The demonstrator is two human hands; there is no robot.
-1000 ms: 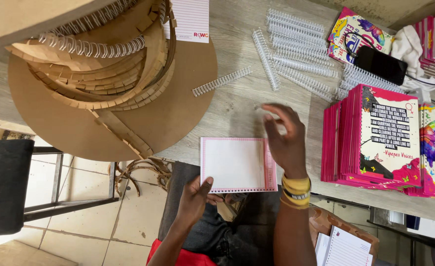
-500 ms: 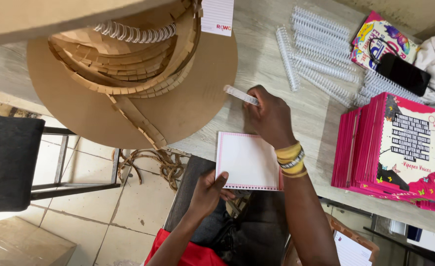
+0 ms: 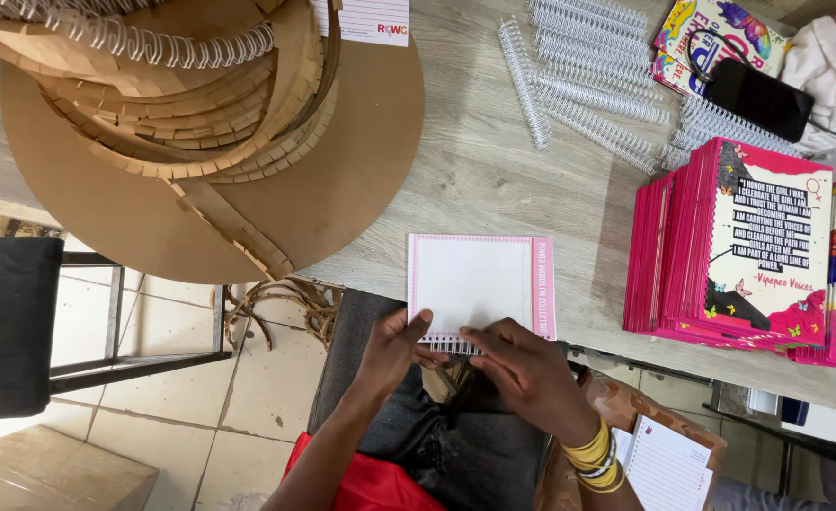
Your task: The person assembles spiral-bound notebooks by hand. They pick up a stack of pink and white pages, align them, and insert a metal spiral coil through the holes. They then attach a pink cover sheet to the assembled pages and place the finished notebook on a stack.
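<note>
Wooden tabletop (image 3: 494,180), one pad (image 3: 480,289), left hand (image 3: 394,345) and right hand (image 3: 522,369) both pinching its wire binding (image 3: 454,344)

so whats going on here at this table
A person holds a pink-edged notepad at the table's near edge. Both hands work at its bottom edge, where a white spiral binding sits: the left hand grips the lower left corner, and the right hand pinches at the coil. Loose white coils lie farther back, a stack of pink notebooks to the right, and cardboard scraps to the left.
</note>
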